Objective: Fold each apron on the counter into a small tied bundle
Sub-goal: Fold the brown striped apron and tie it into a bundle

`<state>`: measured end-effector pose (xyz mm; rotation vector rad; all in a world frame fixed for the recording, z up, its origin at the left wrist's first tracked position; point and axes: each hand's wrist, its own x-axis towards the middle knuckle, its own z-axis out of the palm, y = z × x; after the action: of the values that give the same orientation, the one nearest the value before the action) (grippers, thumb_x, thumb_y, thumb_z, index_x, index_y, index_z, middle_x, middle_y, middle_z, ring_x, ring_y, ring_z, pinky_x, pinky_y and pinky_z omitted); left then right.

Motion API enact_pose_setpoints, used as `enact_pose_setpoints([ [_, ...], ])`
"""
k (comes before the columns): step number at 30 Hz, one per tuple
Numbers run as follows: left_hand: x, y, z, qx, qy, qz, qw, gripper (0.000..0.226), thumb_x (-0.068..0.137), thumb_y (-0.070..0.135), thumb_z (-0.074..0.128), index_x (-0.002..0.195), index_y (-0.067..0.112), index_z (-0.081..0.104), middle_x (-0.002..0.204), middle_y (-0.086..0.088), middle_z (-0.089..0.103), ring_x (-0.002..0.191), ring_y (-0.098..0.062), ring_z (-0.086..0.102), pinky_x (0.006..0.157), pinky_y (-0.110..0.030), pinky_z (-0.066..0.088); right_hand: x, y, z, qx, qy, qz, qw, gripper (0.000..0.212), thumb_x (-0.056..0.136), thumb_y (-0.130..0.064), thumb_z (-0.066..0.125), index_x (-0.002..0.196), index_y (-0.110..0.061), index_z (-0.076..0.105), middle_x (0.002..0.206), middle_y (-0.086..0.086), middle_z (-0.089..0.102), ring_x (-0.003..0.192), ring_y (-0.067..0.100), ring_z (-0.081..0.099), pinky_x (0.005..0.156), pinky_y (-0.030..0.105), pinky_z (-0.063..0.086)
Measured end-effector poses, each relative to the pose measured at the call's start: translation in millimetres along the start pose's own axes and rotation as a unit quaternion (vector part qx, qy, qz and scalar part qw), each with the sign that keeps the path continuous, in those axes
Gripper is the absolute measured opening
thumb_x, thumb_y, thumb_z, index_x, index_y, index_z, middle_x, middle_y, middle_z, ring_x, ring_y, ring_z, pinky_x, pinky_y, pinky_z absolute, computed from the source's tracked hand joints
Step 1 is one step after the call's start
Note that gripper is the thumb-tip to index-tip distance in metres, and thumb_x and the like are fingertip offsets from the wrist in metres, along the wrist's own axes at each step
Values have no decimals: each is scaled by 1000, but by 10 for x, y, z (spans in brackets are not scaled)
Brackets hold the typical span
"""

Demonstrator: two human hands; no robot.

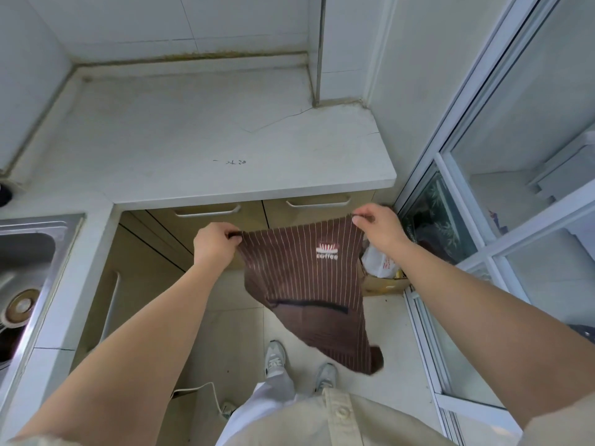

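Note:
A brown apron (299, 278) with thin white stripes and a white logo hangs in the air below the front edge of the white counter (225, 140). My left hand (215, 244) pinches its upper left corner. My right hand (378, 225) pinches its upper right corner, a little higher. The cloth is stretched between them and drops toward the floor, its lower end trailing to the right. A dark pocket band crosses its lower part.
A steel sink (29, 268) lies at the left. Cabinet drawers with metal handles (207, 212) are behind the apron. A cardboard box with a white bag (381, 262) sits on the floor at the right, beside a glass sliding door (483, 220). A white cable (206, 389) lies on the floor.

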<state>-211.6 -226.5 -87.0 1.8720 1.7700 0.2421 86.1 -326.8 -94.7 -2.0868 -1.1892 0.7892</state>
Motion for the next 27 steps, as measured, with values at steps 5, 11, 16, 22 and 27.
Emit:
enact_pose_setpoints([
  [5, -44, 57, -15, -177, -6, -91, 980, 16, 100, 13, 49, 109, 22, 59, 81, -1, 73, 57, -20, 69, 56, -30, 56, -92, -257, -17, 76, -94, 7, 993, 25, 99, -20, 54, 123, -14, 57, 109, -5, 59, 98, 8, 57, 82, 21, 44],
  [11, -66, -186, -30, -261, -53, -204, 942, 28, 92, 32, 58, 93, 6, 67, 77, -9, 75, 66, -26, 73, 75, -40, 61, -238, -2, 59, -11, -433, 87, 897, 17, 97, -15, 59, 113, -15, 64, 117, 5, 68, 108, 18, 65, 94, 26, 51],
  [16, -90, -25, 5, -67, -78, -93, 990, 11, 84, 10, 70, 94, 9, 66, 90, -3, 72, 66, -17, 71, 67, -31, 60, -311, -252, 141, -25, -579, 95, 809, 18, 94, -9, 62, 111, -13, 65, 112, 5, 69, 103, 17, 66, 88, 23, 52],
  [22, -182, 377, 98, -8, -143, 87, 986, 41, 79, 10, 75, 113, 15, 52, 95, -3, 65, 90, -21, 62, 78, -33, 52, -333, -694, 223, -45, -437, -73, 896, 17, 94, -18, 63, 109, -19, 70, 102, -12, 71, 100, 2, 65, 96, 22, 45],
  [27, -225, 560, 115, -57, -207, 150, 965, 44, 78, 2, 67, 113, 20, 48, 81, -5, 69, 69, -16, 59, 64, -29, 47, -264, -704, 271, 35, -280, -89, 955, 9, 88, -21, 71, 96, -20, 66, 90, -8, 71, 95, 8, 67, 96, 37, 51],
])
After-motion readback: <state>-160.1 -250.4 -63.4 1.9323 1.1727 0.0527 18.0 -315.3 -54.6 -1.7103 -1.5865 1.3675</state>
